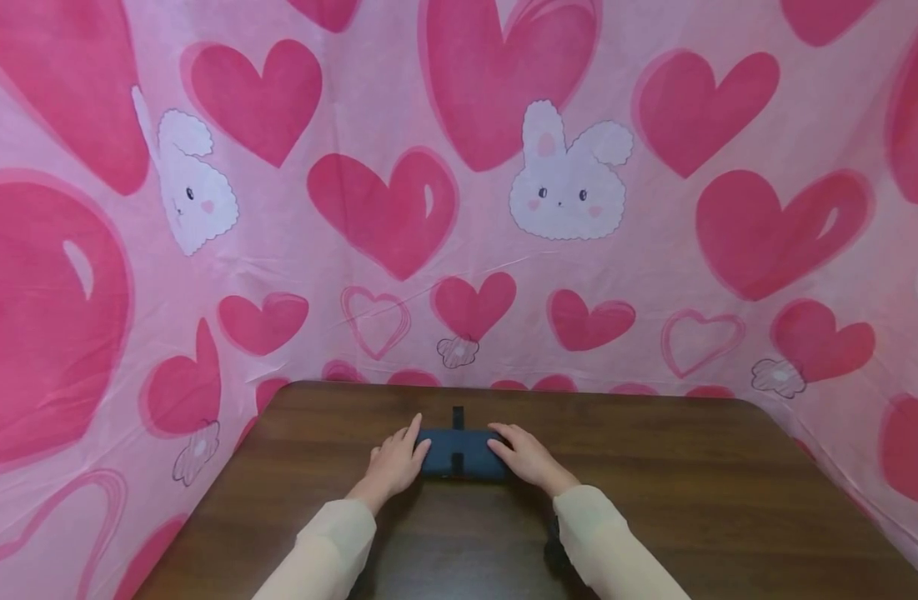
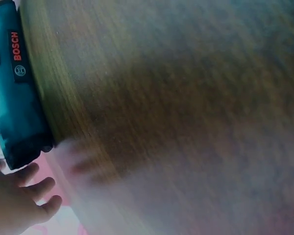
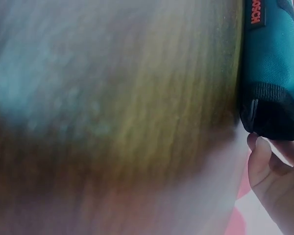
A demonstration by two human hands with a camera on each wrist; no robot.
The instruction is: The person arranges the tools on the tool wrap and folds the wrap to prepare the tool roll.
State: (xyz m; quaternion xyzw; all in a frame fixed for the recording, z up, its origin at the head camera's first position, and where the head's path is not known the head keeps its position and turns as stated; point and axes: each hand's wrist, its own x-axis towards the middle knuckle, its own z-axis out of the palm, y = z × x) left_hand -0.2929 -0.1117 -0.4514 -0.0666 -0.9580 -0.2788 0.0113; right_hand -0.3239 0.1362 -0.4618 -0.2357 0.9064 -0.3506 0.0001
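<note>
A dark blue fabric tool roll [image 1: 462, 454], rolled up and lying lengthwise from left to right, rests on the brown wooden table. A black strap [image 1: 457, 464] crosses its middle, and its side carries a black label [image 2: 18, 56] reading BOSCH in red. My left hand [image 1: 394, 458] lies at the roll's left end, thumb and index finger extended along it; other fingers [image 2: 46, 188] spread beside the black end. At the right end, my right hand [image 1: 532, 458] touches the roll with thumb and index finger reaching over it, the remaining fingers [image 3: 260, 159] bent loosely by the black end.
Another stretch of black strap [image 1: 459, 417] extends behind the roll on the table [image 1: 654, 483]. Pink cloth [image 1: 387, 108] printed with hearts and rabbits hangs behind and along both sides of the table. A dark object [image 1: 554, 554] shows partly beside the right sleeve.
</note>
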